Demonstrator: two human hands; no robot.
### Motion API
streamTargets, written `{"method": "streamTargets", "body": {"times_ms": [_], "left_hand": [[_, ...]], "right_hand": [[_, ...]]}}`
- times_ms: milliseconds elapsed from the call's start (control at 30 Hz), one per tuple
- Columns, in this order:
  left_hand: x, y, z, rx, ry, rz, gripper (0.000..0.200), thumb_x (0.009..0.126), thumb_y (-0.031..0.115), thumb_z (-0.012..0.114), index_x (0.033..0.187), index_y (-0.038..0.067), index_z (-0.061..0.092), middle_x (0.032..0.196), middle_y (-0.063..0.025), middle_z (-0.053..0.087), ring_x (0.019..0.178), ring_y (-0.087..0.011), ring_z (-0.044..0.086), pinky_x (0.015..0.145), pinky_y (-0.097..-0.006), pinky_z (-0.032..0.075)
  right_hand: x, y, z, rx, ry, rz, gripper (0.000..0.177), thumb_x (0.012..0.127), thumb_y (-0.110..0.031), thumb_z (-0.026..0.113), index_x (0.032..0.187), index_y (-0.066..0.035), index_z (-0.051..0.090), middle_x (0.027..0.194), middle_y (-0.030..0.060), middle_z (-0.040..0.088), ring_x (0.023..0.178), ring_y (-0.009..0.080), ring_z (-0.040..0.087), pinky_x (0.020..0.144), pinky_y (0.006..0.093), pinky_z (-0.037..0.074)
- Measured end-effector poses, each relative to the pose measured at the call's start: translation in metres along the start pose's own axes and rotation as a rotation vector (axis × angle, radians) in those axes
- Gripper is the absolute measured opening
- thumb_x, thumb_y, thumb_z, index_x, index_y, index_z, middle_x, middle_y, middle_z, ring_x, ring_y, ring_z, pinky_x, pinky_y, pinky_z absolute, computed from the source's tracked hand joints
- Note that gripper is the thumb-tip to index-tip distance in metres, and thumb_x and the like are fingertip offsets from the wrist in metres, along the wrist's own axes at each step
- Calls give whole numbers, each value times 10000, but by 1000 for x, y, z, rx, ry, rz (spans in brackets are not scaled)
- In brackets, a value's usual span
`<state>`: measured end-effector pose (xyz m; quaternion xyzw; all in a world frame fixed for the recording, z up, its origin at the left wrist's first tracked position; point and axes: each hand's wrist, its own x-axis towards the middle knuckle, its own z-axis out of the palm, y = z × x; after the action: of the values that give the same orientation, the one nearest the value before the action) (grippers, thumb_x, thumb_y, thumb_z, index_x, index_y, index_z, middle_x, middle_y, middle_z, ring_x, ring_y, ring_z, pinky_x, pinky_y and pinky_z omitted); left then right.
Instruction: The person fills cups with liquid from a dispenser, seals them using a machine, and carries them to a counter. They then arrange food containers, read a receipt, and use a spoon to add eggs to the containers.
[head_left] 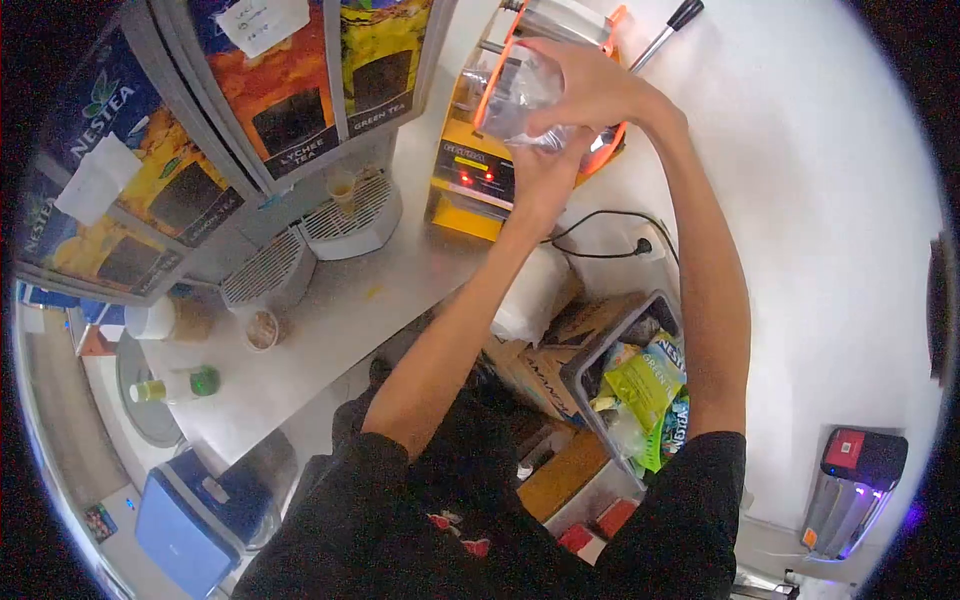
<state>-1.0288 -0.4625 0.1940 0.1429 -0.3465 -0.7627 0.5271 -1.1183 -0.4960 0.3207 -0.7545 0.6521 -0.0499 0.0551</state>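
Observation:
Both my hands are raised in front of a yellow and orange cup-sealing machine (472,172) on the steel counter (345,310). They hold a clear plastic cup (520,95) between them. My right hand (590,85) wraps over the cup from above. My left hand (545,175) supports it from below. The cup sits right at the machine's orange holder ring (490,85); whether it rests in the ring I cannot tell.
A drink dispenser (200,130) with Nestea, lychee tea and green tea labels stands at left, drip trays (350,215) beneath. A small filled cup (261,328) and a green-capped bottle (180,385) sit on the counter. A crate (610,345) of packets lies below right; a power cable (600,235) runs along the wall.

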Motion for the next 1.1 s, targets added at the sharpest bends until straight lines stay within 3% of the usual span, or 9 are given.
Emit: {"method": "streamTargets", "body": {"times_ms": [100,300,433,533,700,800,900,1033,1100], "left_hand": [[5,-2,-1,26,-74,161,538,905,214,778,1336,44,504,1247,-67,601,1123,-163,582,900,-333,498],[4,-4,-7,59,-65,9,506,931,185,744,1338,43,482,1269,-70,588,1133,-151,575,935,-330,493],[8,-16,-8,-39,-56,60,468,929,179,743,1312,56,504,1249,-59,593,1120,-152,577,934,-335,488],[9,-23,-6,-124,-49,-1,502,917,181,756,1327,58,494,1273,-58,584,1151,-170,569,961,-343,480],[-1,4,1,-72,18,-81,532,901,177,772,1342,64,498,1317,-61,573,1187,-181,560,981,-357,472],[10,-29,-9,-111,38,-77,565,887,192,791,1343,54,489,1317,-71,573,1176,-176,558,970,-360,471],[8,-20,-14,-119,-37,-168,681,878,257,811,1375,2,422,1370,-101,531,1247,-190,517,1025,-390,454],[5,-5,-10,-84,-86,-65,937,834,352,850,1461,-21,262,1412,-116,494,1302,-218,468,1048,-441,439],[-2,1,-5,-39,30,-160,935,820,299,864,1472,22,254,1388,-106,498,1233,-197,512,1020,-382,461]], "right_hand": [[-2,4,1,-4,44,-19,1039,599,-366,848,1485,-3,445,1297,190,648,1158,293,639,1005,363,502],[-4,2,4,30,39,-18,1003,609,-377,845,1463,-11,469,1308,201,644,1175,302,637,1006,374,503],[-2,10,15,7,97,-21,1018,616,-410,844,1469,-14,455,1310,212,643,1186,322,634,1005,385,499],[3,8,10,-53,-35,71,1052,618,-426,840,1492,-17,421,1307,221,640,1186,331,631,1012,389,490],[0,-7,2,50,-47,58,1072,614,-401,835,1507,-9,392,1301,236,634,1184,339,626,1020,393,482],[4,0,7,7,-50,31,1078,610,-380,834,1510,4,381,1319,243,620,1196,336,618,1031,392,475],[8,-2,8,28,-94,60,1087,610,-366,832,1516,13,368,1369,247,587,1247,339,588,1065,389,453],[8,2,8,90,-150,95,1130,618,-365,835,1538,43,321,1505,243,469,1400,327,458,1149,381,373],[12,8,5,125,-224,162,1141,634,-373,834,1549,51,299,1526,236,448,1424,308,430,1166,373,346]]}}
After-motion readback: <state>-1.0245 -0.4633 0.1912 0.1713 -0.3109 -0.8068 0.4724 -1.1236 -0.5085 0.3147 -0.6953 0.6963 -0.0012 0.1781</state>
